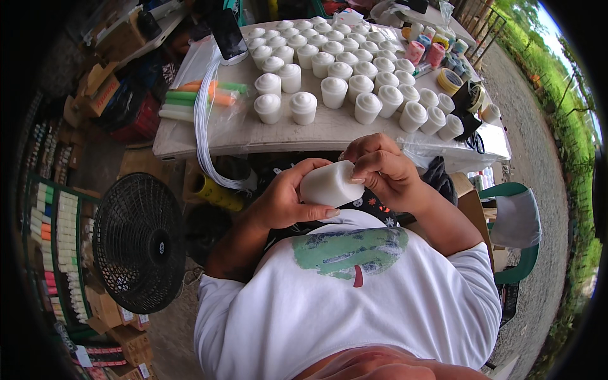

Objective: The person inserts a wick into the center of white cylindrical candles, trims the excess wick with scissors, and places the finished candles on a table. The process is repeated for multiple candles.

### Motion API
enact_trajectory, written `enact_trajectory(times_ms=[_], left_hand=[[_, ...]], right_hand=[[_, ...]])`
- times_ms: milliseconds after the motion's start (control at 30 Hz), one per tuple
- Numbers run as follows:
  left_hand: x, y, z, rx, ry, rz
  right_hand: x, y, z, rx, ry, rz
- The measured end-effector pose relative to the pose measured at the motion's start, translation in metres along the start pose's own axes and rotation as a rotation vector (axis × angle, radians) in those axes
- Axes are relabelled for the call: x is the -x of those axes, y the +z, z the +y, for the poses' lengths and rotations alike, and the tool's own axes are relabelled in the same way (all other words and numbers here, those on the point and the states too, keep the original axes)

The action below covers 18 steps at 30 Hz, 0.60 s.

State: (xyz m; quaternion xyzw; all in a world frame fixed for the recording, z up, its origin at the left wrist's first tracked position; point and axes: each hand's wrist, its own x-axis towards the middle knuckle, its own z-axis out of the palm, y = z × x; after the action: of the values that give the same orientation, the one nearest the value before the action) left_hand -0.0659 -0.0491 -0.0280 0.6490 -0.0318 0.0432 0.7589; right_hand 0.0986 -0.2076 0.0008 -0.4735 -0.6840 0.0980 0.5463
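Note:
My left hand [285, 197] is wrapped round a smooth white candle [329, 185], which lies tilted on its side in front of my chest. At the candle's right end, my right hand [384, 172] is closed, thumb and fingers pinched together against the rim. Whatever is between those fingertips is hidden. Just beyond my hands stands a table [288, 140] with many similar white cup-shaped candles, upright in loose rows, with swirled, pointed tops. The nearest of them is a white candle [303, 109] close to the table's front edge.
White wick strands [201, 120] hang over the table's left front, beside bagged coloured taper candles [190, 99]. A phone [228, 33] stands at the back left. Tape rolls [449, 80] and small jars [436, 54] sit at the right. A black fan [140, 243] is to my left, a green chair [516, 259] right.

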Motion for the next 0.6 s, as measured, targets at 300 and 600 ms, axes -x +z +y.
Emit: enact_trajectory(times_ms=[300, 600], left_hand=[[-0.012, -0.003, -0.013, -0.434, 0.225, 0.176], [-0.015, 0.003, -0.015, -0.6, 0.265, 0.3]], right_hand=[[0.012, 0.006, 0.011, -0.745, 0.487, 0.223], [0.022, 0.019, 0.018, -0.747, 0.586, 0.24]])
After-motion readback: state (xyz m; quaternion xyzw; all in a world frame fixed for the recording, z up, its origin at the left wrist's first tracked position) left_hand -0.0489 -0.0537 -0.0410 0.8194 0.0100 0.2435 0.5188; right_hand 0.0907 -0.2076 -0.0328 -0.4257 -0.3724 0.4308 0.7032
